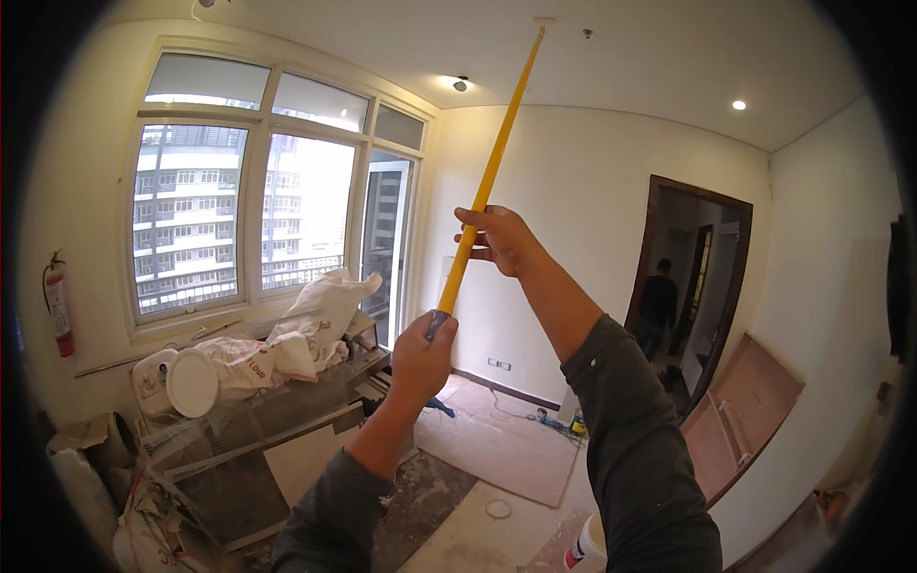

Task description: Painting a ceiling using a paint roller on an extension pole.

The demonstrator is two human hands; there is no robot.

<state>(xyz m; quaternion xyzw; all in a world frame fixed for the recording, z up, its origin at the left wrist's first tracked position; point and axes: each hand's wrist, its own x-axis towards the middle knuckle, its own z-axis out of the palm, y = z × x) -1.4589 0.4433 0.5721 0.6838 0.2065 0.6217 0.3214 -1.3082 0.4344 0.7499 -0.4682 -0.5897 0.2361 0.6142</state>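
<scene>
A long yellow pole [499, 145] runs up from my hands to the ceiling, tilted a little to the right. At its top a small pale head [544, 21] appears to meet the ceiling; its kind is too small to tell. My left hand [424, 361] is closed round the pole's lower end, where a dark grey grip [437, 325] shows above the fist. Higher up, my right hand [503, 239] holds the yellow shaft between thumb and fingers. Both arms are raised in dark sleeves.
Sacks [310, 320], a white round lid [192, 382] and boards crowd the left below the windows [191, 210]. A fire extinguisher [58, 306] hangs on the left wall. A white bucket [587, 544] stands low right. Another person [658, 301] is beyond the doorway. A pinkish panel [745, 406] leans right.
</scene>
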